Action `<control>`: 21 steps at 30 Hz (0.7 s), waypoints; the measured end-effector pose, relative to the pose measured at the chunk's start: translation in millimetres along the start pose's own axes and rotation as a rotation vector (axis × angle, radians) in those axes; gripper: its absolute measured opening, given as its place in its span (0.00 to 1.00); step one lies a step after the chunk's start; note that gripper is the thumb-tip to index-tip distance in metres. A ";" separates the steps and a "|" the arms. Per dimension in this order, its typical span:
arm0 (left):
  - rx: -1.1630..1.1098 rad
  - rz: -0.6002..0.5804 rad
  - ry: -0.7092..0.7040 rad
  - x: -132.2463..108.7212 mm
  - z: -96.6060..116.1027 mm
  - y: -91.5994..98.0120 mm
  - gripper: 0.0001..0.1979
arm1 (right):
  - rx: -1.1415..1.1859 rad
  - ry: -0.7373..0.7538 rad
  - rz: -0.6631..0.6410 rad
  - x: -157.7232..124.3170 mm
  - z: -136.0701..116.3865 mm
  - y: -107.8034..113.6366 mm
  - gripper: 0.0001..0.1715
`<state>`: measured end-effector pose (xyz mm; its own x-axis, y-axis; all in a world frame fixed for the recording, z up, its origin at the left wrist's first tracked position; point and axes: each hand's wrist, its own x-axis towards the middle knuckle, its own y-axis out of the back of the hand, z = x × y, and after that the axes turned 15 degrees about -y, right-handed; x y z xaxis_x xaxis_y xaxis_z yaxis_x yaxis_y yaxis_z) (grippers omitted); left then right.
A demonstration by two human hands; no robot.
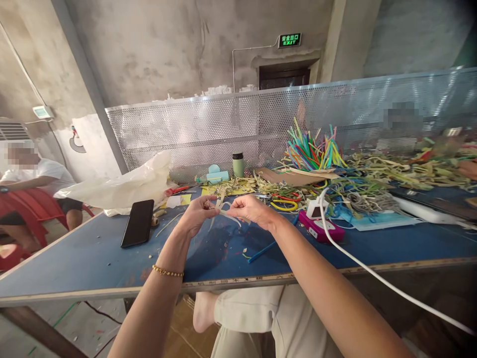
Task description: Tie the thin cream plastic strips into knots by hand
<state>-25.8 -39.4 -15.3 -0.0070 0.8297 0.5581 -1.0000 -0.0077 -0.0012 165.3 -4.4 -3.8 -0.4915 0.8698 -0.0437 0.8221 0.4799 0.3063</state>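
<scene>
Both my hands are raised over the blue table (93, 258) and work the same bundle of pale cream strips (222, 208). My left hand (197, 213) pinches the strips between thumb and fingers at their left side. My right hand (250, 210) is closed on the strips' right end, knuckles up. Loose ends of the strips hang down between the two hands. A gold bead bracelet (167, 271) sits on my left forearm.
A black phone (138, 223) lies left of my hands, a white plastic bag (126, 186) behind it. A pink device (320, 226) with a white cable (372, 273) sits to the right, before heaps of coloured strips (313, 149). A perforated metal screen (261, 124) backs the table. A person sits far left.
</scene>
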 end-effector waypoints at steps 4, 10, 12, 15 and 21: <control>0.035 0.039 0.010 1.2 -1.2 1.4 0.26 | 0.100 -0.020 -0.149 -7.1 -3.5 3.1 0.17; 0.023 0.075 0.000 2.2 -1.8 4.2 0.23 | 0.053 0.072 -0.277 -13.9 -6.6 13.6 0.14; 0.008 0.064 0.003 2.3 -2.3 5.2 0.22 | 0.063 0.138 -0.263 -15.0 -7.1 16.4 0.12; -0.001 0.057 -0.001 2.6 -3.8 6.4 0.20 | 0.109 0.208 -0.267 -14.3 -6.5 18.1 0.12; -0.035 0.062 0.008 2.7 -5.2 6.2 0.23 | 0.181 0.291 -0.084 -6.9 -4.0 14.1 0.12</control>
<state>-32.1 -34.4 -18.1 -0.0689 0.8326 0.5495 -0.9971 -0.0400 -0.0645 179.1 -4.1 4.5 -0.5997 0.7697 0.2188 0.7999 0.5839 0.1385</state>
